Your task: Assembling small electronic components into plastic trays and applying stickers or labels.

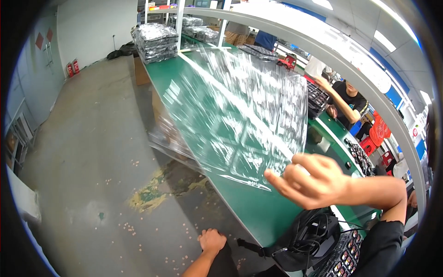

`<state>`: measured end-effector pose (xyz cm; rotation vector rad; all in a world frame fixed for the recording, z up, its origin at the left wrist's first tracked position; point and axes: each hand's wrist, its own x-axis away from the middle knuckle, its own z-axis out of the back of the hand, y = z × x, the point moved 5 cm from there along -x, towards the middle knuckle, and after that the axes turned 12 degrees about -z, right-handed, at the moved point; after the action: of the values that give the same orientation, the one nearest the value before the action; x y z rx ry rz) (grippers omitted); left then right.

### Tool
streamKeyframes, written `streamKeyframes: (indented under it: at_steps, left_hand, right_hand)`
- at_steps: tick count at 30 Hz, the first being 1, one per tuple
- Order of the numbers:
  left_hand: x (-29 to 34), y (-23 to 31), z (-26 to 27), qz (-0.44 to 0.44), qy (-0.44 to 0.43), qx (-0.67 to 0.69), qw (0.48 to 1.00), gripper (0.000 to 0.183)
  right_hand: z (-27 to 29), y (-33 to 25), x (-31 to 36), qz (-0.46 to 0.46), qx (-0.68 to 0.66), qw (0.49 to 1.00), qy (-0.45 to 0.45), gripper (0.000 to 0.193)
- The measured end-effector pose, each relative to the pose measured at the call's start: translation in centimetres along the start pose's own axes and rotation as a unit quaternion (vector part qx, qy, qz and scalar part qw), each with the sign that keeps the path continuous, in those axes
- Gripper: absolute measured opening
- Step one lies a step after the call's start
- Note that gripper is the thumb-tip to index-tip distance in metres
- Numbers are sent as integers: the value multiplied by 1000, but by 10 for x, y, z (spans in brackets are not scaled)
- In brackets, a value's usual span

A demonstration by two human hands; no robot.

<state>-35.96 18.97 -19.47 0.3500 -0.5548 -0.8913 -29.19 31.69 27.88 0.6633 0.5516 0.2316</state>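
Observation:
A large clear plastic tray (244, 157) with rows of moulded pockets is tilted above the green table (258, 207), smeared by motion. My right hand (318, 182) is closed at its near corner, the fingers curled in a pinch. Low in the view, my left hand (212, 241) rests on my dark trouser leg, away from the table, with its fingers curled in and nothing visible in them. Beside my right forearm lies a black bag (307, 240) with straps and cables. Next to it is a tray filled with small dark parts (348, 254).
Wrapped stacks of clear trays (157, 41) stand at the table's far end. A grey shelf frame (295, 34) arches overhead. Across the table sits a co-worker (350, 99) near black trays (317, 98). Small parts (360, 154) lie along the right. Fire extinguishers (73, 68) stand by the wall.

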Motion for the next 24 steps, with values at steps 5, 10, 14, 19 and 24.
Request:
streamKeyframes:
  at_steps: [5, 10, 14, 19, 24]
  left_hand:
    - [1, -4, 0, 2, 11, -1, 1000, 36]
    - [-2, 0, 5, -16, -12, 13, 1000, 41]
    - [4, -7, 0, -2, -14, 5, 1000, 40]
    - [5, -7, 3, -5, 9, 4, 1000, 39]
    - [-5, 4, 9, -32, 22, 14, 999, 37]
  right_hand:
    - [-83, -42, 91, -37, -175, 936, -303, 61]
    - [-99, -48, 120, -98, -317, 817, -472, 72]
    - [-52, 27, 45, -166, -256, 891, -337, 56]
    - [13, 247, 58, -436, 106, 893, 39, 45]
    - [91, 405, 195, -728, 259, 584, -249, 102]
